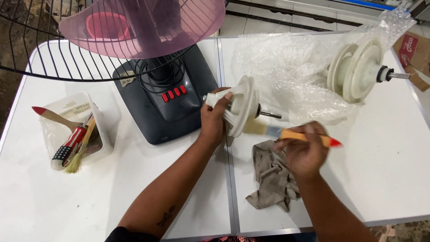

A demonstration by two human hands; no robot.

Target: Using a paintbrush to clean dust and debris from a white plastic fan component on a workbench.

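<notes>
- Two hands at work in the middle of the frame, over the seam between two white tables (134,197).
- Left hand (212,121) closed around a cream motor part (239,107), fingers wrapped on its narrow end; disc turned sideways with the metal shaft pointing right, seemingly to offer its face to the brush.
- Right hand (304,152) closed on a paintbrush (291,134) by its orange, red-tipped handle; bristles up against the disc's lower rim, blurred by motion.
- Grey rag (271,177) crumpled just below the hands, within easy reach.
- Second cream part (358,69) resting on bubble wrap (282,67) at upper right, well apart, likely cushioned there.
- Dark fan base (156,116) with red buttons at centre left, wire guard and pink blade above.
- Clear tub (105,121) at left, holding spare brushes and a screwdriver together.
</notes>
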